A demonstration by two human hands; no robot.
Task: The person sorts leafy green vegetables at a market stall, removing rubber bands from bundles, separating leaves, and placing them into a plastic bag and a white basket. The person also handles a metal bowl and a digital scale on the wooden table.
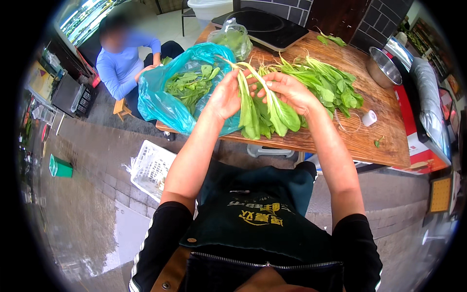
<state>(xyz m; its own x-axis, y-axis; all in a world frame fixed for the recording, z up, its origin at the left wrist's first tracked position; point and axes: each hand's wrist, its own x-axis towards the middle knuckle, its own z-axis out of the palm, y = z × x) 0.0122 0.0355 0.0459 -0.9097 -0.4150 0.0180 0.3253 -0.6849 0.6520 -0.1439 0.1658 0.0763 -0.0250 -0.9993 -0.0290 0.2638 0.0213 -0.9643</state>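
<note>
A wooden worktop (391, 117) spreads across the upper half of the scene, laden with greens, as a worker in a dark apron (258, 194) stands at its near edge. Across to the left, another person (116, 70) in a pale blue top sits low, hands beside a large teal plastic bag (155, 100) that gapes open at the worktop's left end, with loose leaves (187, 90) inside. A broad pile of leafy plants (335, 85) covers the middle of the worktop, just beyond the right hand; a flat black cooker (260, 24) sits at the far edge. On the floor at lower left stands a white perforated basket (148, 168). Above the near edge, the worker's left hand (225, 97) curls its fingers around pale stems, while the right hand (292, 92) pinches a stalk between thumb and fingers. The leafy greens (284, 117) they share hang between the 2 hands, roots up and leaves down. A clear bag of greens (231, 41) rests near the cooker, a metal bowl (384, 68) at the right. Smaller still are a green bin (61, 168) on the floor, a white cylinder (369, 118) and 1 stray leaf (378, 142) on the wood.
</note>
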